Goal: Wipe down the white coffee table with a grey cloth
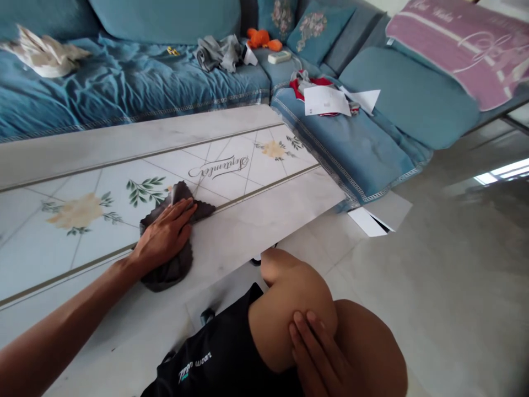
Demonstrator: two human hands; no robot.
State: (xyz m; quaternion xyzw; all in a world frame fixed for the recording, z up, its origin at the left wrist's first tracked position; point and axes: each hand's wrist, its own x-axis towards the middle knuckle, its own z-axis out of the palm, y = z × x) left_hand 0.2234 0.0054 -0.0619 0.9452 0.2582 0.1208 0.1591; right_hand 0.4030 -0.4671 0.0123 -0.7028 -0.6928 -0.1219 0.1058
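My left hand point(167, 234) lies flat, fingers stretched out, pressing a dark grey cloth point(173, 267) onto a low white table point(264, 209) painted with flowers and script. The cloth sits near the table's front edge, partly under my palm. My right hand point(318, 353) rests flat on my bare knee, fingers together and extended, holding nothing. I wear black shorts point(215, 358).
A blue sectional sofa point(124, 88) wraps behind and right of the table, strewn with grey clothes point(219, 52), an orange toy point(260, 38), a remote point(280, 56) and white papers point(326, 100). A pink cushion point(458, 49) lies at right. White paper point(380, 215) lies on the glossy floor.
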